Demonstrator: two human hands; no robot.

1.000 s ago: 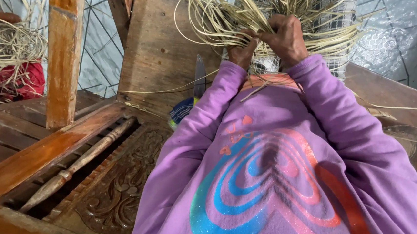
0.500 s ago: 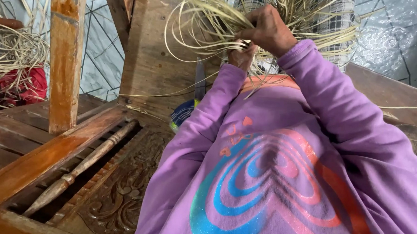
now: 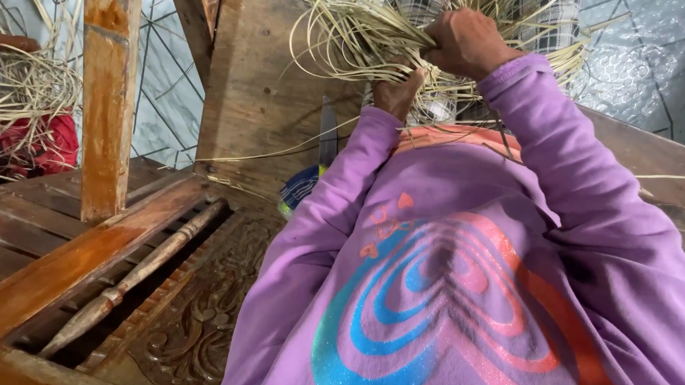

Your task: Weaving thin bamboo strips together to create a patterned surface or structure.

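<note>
1. Two hands are raised at the far end of the scene, both in one loose bundle of pale, thin cane strips [image 3: 354, 32], which fans out left and right above a purple sweatshirt with a swirled heart print [image 3: 464, 297].
2. The right hand [image 3: 467, 42] sits higher and farther. It is fisted, fingers curled tight round a gathered hank of the strips, knuckles up.
3. The left hand [image 3: 398, 92] lies just below and a little left of the right, nearer the chest. Its fingers point up into the underside of the bundle; whether it pinches strips or only props them I cannot tell.
4. Key relation: the bundle lies straight ahead, far of both hands and over them. Its gathered neck is inside the right fist, and the loose ends spray mostly leftward and upward, with some trailing right. The long axis of the strands runs roughly left to right across the view.
5. The right hand holds the bundle; the left is nearer the stray lower strands over the sweatshirt collar.
6. An upright brown wooden board [image 3: 265, 91] stands just left of the bundle. A carved dark wooden panel [image 3: 196, 327] lies near left.
7. A checked black-and-white cloth [image 3: 420, 1] shows behind the strips.
</note>
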